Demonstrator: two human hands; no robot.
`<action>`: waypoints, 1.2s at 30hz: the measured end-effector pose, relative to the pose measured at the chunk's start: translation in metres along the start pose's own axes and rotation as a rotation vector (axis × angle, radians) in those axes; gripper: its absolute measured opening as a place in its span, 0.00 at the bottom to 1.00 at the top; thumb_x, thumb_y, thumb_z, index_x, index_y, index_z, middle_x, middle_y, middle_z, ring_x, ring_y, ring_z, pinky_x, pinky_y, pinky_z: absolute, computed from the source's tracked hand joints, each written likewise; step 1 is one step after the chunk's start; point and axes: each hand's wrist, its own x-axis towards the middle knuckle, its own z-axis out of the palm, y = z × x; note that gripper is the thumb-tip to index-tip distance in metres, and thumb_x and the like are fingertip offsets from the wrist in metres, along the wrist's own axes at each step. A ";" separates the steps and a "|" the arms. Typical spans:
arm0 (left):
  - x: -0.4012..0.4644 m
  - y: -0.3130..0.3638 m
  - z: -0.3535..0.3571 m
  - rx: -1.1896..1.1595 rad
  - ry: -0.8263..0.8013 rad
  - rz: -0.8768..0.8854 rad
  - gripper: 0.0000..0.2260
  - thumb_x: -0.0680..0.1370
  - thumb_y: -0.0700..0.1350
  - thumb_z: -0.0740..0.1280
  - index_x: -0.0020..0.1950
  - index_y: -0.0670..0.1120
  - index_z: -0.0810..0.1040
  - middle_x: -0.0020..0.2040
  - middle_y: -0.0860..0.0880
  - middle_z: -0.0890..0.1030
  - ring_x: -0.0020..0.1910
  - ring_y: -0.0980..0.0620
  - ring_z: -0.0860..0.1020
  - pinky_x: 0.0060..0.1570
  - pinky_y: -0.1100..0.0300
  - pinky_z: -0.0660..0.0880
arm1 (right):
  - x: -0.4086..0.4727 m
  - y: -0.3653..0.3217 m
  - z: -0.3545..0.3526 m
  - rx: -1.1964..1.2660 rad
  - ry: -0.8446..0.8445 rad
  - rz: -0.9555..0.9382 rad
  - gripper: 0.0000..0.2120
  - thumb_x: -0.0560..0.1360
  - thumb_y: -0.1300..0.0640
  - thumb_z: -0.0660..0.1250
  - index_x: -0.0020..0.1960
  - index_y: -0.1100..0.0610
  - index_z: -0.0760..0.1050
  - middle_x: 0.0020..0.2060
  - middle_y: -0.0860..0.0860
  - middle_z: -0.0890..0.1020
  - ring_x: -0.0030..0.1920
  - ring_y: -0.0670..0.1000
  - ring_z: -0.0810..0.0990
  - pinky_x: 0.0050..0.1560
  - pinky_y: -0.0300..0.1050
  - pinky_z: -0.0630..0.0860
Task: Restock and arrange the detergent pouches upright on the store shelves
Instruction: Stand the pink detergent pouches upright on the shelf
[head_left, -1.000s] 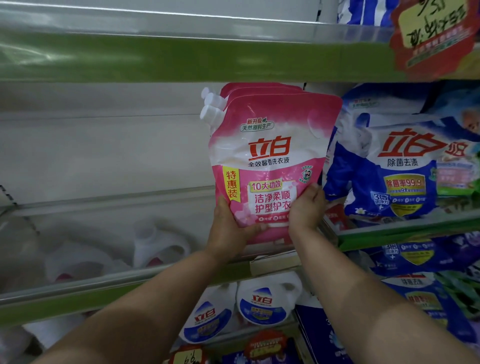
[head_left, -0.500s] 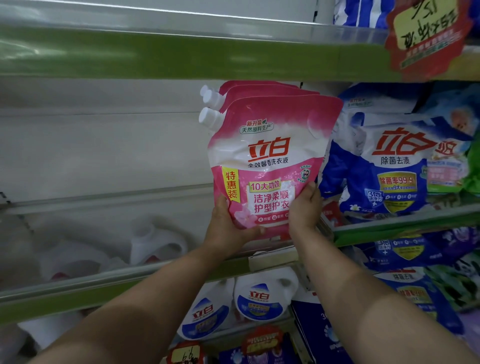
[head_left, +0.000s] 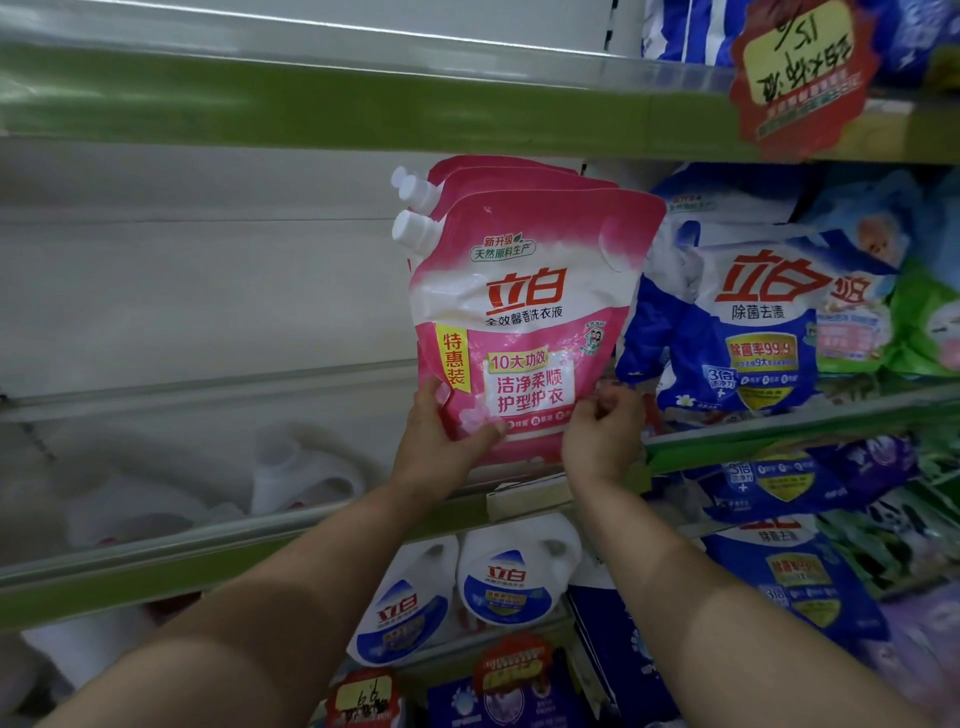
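1. The shelf (head_left: 322, 525) with the green front edge is the landmark, mostly bare left of the pouches.
2. A row of pink pouches (head_left: 519, 312) stands upright on that shelf, spouts up and left.
3. Blue bags (head_left: 753, 332) sit just right of the pouches.
4. The left hand (head_left: 441, 441) grips the front pouch's lower left corner, thumb across its face.
5. The right hand (head_left: 602, 431) has curled fingers at the lower right corner; can't tell if it's pinching.
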 end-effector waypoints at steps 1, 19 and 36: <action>-0.001 0.001 0.000 -0.011 0.008 -0.003 0.24 0.74 0.44 0.72 0.62 0.56 0.63 0.52 0.61 0.75 0.46 0.63 0.76 0.34 0.73 0.76 | -0.004 0.000 -0.001 -0.004 -0.008 -0.011 0.04 0.78 0.64 0.59 0.49 0.56 0.68 0.49 0.51 0.75 0.39 0.44 0.74 0.31 0.28 0.65; -0.011 0.006 -0.018 0.120 -0.020 -0.108 0.20 0.81 0.54 0.59 0.73 0.55 0.65 0.65 0.49 0.76 0.62 0.50 0.76 0.62 0.50 0.73 | -0.062 -0.015 0.026 0.038 -0.360 -0.246 0.05 0.77 0.58 0.65 0.48 0.53 0.68 0.37 0.47 0.78 0.38 0.43 0.78 0.38 0.38 0.75; 0.006 0.007 0.006 0.073 -0.039 -0.096 0.19 0.83 0.52 0.54 0.74 0.51 0.64 0.66 0.49 0.75 0.62 0.47 0.75 0.52 0.59 0.72 | -0.007 0.017 -0.001 -0.092 -0.200 -0.130 0.28 0.71 0.40 0.68 0.67 0.50 0.68 0.54 0.45 0.77 0.49 0.46 0.77 0.41 0.36 0.72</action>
